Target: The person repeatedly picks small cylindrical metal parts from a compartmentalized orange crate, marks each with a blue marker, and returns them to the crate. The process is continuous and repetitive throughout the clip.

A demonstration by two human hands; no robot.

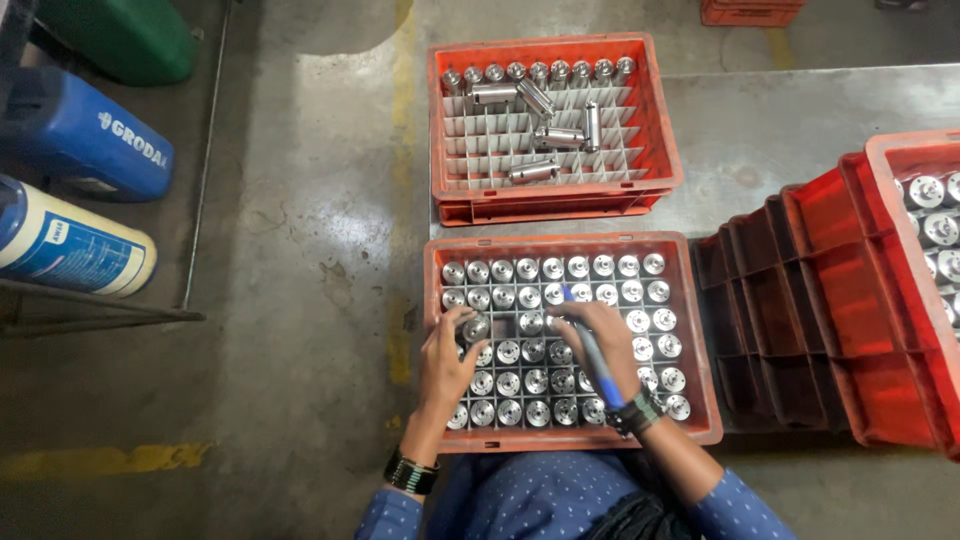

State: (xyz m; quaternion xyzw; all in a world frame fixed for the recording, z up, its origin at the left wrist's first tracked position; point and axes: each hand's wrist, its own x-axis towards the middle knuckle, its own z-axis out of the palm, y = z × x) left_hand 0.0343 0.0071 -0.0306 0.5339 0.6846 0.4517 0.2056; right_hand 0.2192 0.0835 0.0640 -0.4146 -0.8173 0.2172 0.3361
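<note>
An orange crate (pixel 700 330) sits in front of me, its grid divider filled with several upright shiny metal cylinders (pixel 600 268). My left hand (pixel 447 355) rests on the left rows, fingertips pinching the top of one cylinder (pixel 476 327). My right hand (pixel 600 340) is over the middle of the crate, fingers closed round a blue marker pen (pixel 598 360) whose tip points at the cylinder tops. Both wrists wear bands.
A second orange crate (pixel 655 120) lies farther away, its grid mostly bare, with a back row of cylinders and a few lying loose. More orange crates (pixel 840 290) stand at the right on a grey table. Blue, cream and green drums (pixel 85 130) are on the floor at the left.
</note>
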